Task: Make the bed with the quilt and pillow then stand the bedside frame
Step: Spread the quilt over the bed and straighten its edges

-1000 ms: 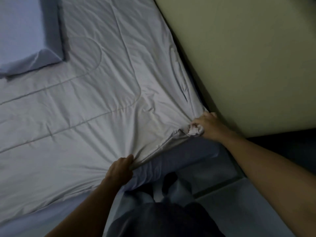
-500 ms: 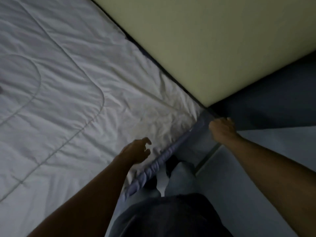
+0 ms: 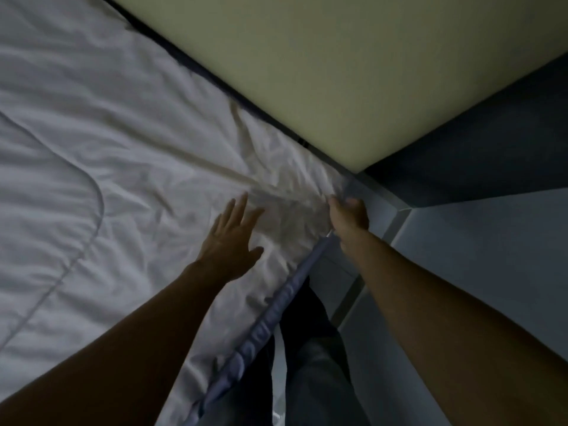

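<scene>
A pale grey-white quilt point(image 3: 107, 155) with curved stitch lines covers the bed and is creased near its corner. My left hand point(image 3: 232, 238) lies flat on the quilt with fingers spread, a little in from the corner. At the bed's corner beside the wall, my right hand point(image 3: 349, 215) is closed on the quilt's corner. A blue sheet edge point(image 3: 270, 321) runs along the bed's side under the quilt. Neither the pillow nor the bedside frame is in view.
A yellow-green wall point(image 3: 338, 72) runs along the far side of the bed. A dark blue wall or panel point(image 3: 476, 155) meets it at the corner. My legs in dark trousers point(image 3: 307, 373) stand on a pale tiled floor point(image 3: 476, 272) against the bed's side.
My left hand let go of the quilt's edge, opened and now lies flat on the quilt. My right hand stayed at the corner, pulling the quilt towards the wall. The pillow left the view.
</scene>
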Available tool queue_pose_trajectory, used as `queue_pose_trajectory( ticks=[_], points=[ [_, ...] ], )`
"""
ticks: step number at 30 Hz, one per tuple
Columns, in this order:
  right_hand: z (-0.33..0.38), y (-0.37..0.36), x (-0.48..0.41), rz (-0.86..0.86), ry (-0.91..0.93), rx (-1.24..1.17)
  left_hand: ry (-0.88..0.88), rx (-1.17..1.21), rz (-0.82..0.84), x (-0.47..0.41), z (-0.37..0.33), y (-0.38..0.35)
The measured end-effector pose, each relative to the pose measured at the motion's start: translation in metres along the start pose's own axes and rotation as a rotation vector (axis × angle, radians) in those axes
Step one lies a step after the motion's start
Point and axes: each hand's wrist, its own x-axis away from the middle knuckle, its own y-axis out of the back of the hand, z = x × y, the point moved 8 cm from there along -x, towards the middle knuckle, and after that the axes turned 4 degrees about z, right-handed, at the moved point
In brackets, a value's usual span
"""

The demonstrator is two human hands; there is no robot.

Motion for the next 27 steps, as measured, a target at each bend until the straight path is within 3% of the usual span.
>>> queue_pose_trajectory(
  ticks=[5,9,12,16,21,24,27],
  points=[
    [-0.008,-0.015,-0.040,0.005,-0.068,-0.162,-0.029,-0.095,0.070,-0.024,-0.002,-0.056],
    [0.006,0.020,-0.050,-0.139,0.097,-0.221,-0.022,-0.118,-0.031,-0.033,-0.010,-0.075],
    [0.005,0.030,-0.043,-0.229,0.176,-0.245,-0.110,-0.153,-0.103,-0.037,-0.014,-0.070],
    [-0.015,0.011,-0.047,-0.170,0.032,-0.289,-0.124,-0.188,-0.107,-0.039,-0.004,-0.057],
    [-0.012,0.022,-0.056,-0.244,0.131,-0.277,-0.181,-0.155,-0.219,-0.075,-0.001,-0.002],
    [-0.021,0.014,-0.060,-0.246,0.043,-0.328,-0.159,-0.172,-0.303,-0.107,0.004,0.028],
    [0.002,0.023,-0.037,-0.532,0.229,-0.261,-0.096,-0.224,-0.329,-0.139,0.014,0.051]
  ],
)
